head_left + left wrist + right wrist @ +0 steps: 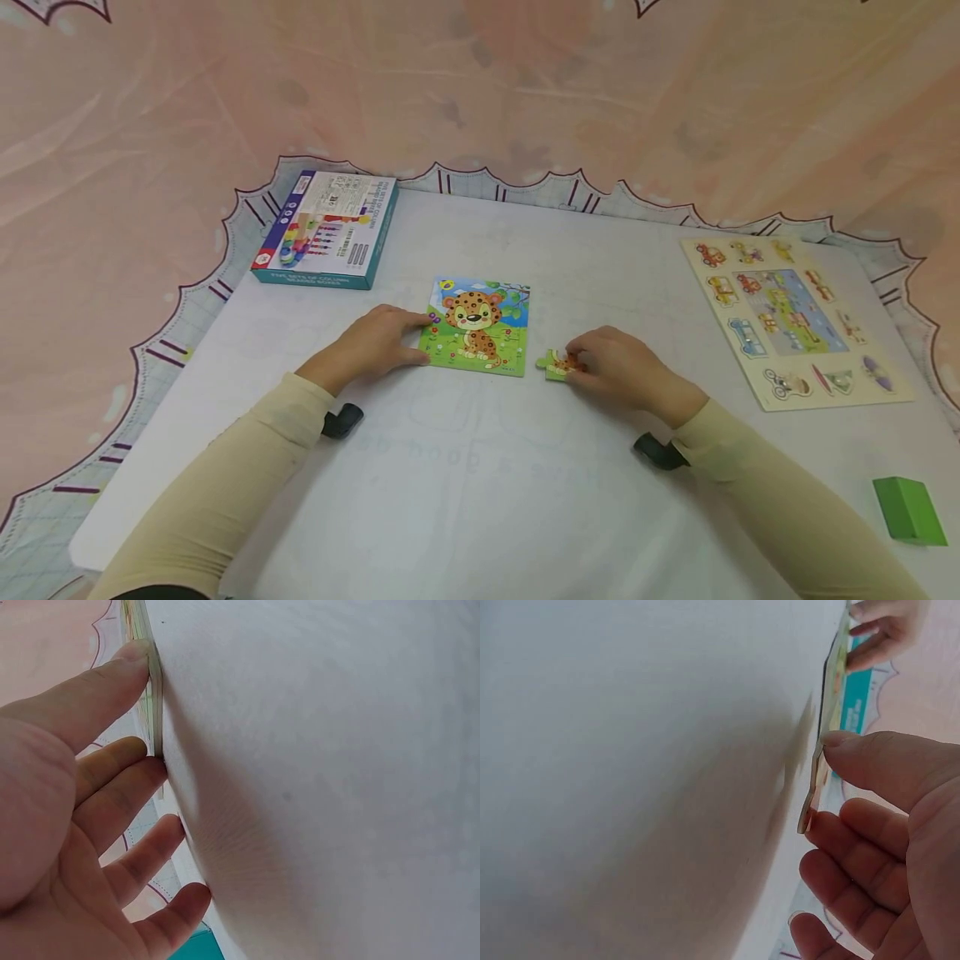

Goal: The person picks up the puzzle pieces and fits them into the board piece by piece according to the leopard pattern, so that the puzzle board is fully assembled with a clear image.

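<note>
A square leopard picture puzzle (pixel 474 327) lies flat on the white table. At its left edge, my left hand (pixel 378 346) rests with thumb and forefinger touching the board, the fingers fairly straight. In the left wrist view, the thumb (pixel 112 682) meets the board's side. Just right of the board, my right hand (pixel 626 371) pinches a small jigsaw puzzle piece (pixel 557 365) with green and orange spotted print. The right wrist view shows this piece (pixel 814 780) edge-on between thumb and fingers, tilted, with a shadow beneath it. Part of it is hidden by the fingers.
A boxed bead toy (pixel 326 229) lies at the back left. A larger wooden picture board (pixel 712 333) with vehicle pieces lies at the right. A green block (pixel 909 510) stands near the right front. Patterned cloth (pixel 480 92) hangs behind the table.
</note>
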`<action>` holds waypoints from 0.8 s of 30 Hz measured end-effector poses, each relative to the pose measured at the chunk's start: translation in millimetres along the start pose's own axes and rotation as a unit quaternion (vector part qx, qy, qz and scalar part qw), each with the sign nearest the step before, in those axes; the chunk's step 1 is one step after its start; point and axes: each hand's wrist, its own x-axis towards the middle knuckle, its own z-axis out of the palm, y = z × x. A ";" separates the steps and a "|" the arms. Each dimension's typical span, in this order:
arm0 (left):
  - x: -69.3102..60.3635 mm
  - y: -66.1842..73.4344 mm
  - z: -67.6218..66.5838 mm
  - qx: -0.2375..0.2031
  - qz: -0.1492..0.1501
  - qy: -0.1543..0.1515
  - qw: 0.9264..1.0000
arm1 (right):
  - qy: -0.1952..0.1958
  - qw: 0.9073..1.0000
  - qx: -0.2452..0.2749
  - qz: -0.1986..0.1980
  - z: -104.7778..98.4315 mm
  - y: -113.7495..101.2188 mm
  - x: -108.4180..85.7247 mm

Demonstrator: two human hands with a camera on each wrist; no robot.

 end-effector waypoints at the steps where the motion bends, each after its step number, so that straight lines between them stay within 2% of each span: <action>1: -0.2 0.5 -0.1 0.001 0.000 -0.001 1.000 | -0.001 1.000 0.000 -0.001 0.7 -1.4 1.4; 7: 0.4 1.5 0.1 0.003 -0.001 -0.002 1.000 | -0.008 1.000 0.009 -0.002 6.9 -7.8 9.5; 24: 1.7 -1.9 2.2 0.003 0.011 0.005 1.000 | 0.006 0.999 0.011 -0.032 13.0 -25.8 30.2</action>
